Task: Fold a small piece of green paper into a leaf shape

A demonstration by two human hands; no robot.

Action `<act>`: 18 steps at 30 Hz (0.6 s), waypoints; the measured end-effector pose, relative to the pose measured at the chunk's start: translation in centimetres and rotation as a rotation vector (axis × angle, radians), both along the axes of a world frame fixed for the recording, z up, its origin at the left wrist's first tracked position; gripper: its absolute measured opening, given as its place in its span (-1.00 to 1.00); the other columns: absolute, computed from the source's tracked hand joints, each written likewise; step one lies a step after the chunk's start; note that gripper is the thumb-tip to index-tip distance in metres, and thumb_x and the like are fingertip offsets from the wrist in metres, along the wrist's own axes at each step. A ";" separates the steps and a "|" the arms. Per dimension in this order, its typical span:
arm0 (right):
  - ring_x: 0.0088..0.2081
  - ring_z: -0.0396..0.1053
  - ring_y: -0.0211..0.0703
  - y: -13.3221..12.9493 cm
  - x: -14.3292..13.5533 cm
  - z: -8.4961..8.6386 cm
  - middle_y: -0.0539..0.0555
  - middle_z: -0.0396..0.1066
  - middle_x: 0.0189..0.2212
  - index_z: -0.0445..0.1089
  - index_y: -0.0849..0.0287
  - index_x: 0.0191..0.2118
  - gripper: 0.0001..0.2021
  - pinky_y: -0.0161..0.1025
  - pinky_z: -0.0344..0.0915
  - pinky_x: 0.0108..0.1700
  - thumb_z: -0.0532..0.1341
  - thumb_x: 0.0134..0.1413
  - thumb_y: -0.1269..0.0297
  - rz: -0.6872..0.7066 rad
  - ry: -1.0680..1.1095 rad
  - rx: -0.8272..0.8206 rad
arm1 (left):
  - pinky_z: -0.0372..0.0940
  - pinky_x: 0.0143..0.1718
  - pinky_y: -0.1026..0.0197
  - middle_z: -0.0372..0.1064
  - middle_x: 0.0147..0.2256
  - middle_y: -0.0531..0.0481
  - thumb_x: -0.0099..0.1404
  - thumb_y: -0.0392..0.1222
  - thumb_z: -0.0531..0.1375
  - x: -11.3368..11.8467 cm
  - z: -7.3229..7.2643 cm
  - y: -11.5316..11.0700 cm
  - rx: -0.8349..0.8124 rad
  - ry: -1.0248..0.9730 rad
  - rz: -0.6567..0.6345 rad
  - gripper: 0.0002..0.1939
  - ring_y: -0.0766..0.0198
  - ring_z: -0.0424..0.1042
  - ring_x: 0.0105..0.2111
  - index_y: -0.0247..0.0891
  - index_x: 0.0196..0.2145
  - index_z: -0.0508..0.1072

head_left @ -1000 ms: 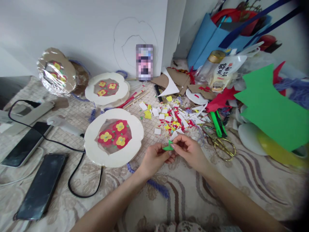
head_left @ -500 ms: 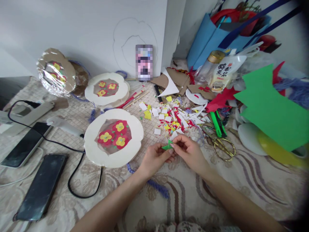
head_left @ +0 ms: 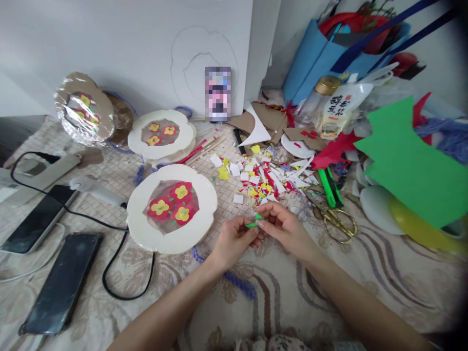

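Between the fingertips of both hands is a small piece of green paper (head_left: 252, 225), partly covered by the fingers. My left hand (head_left: 236, 239) pinches its left side, and my right hand (head_left: 283, 226) pinches it from the right. Left of my hands lies a white scalloped disc (head_left: 137, 209) with red and yellow paper flowers in its see-through middle. Gold-handled scissors (head_left: 340, 225) rest on the cloth right of my right hand. Just beyond the hands spreads a heap of white, red and yellow paper scraps (head_left: 265, 183).
A green paper sheet (head_left: 417, 165) leans at the right over a yellow lid. Behind stand a blue bag (head_left: 305, 63) and a phone (head_left: 218, 95) propped upright. Two dark phones (head_left: 62, 282) and a black cable lie at left, below a glue gun (head_left: 98, 191). A green cutter (head_left: 326, 187) lies near the scissors.
The green paper has turned in my fingers and now shows as narrower strips; its upright point no longer stands out. Both hands stay in nearly the same place.
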State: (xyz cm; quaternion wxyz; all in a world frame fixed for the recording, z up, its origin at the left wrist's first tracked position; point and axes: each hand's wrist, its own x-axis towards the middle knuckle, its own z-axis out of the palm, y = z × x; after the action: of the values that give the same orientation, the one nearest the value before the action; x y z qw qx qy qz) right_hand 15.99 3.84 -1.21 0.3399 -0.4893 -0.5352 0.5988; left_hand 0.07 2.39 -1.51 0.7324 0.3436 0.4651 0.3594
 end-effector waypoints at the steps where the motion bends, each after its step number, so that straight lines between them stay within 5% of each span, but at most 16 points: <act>1: -0.35 0.34 -0.27 0.0 0.0 0.0 0.00 0.31 -0.36 0.27 0.12 -0.18 -0.84 -0.32 0.32 -0.32 0.20 0.08 0.34 0.006 0.004 -0.008 | 0.31 -0.47 0.29 0.42 -0.54 0.01 0.06 -0.08 0.28 0.0 -0.1 0.0 0.006 0.003 -0.003 -0.73 0.37 0.39 -0.56 -0.36 -0.46 0.36; 18: -0.48 0.33 -0.28 -0.1 0.1 0.3 -0.04 0.33 -0.48 0.30 0.10 -0.21 -0.88 -0.30 0.28 -0.41 0.17 0.13 0.23 -0.035 0.013 0.004 | 0.29 -0.48 0.28 0.39 -0.57 0.04 0.12 -0.04 0.24 -0.1 -0.1 0.2 0.016 0.014 0.032 -0.73 0.37 0.35 -0.58 -0.32 -0.45 0.33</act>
State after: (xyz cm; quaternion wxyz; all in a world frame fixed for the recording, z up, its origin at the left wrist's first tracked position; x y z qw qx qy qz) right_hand 16.05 3.73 -0.87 0.3549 -0.4940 -0.5255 0.5949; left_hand 0.01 2.59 -1.61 0.7204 0.3445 0.4728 0.3724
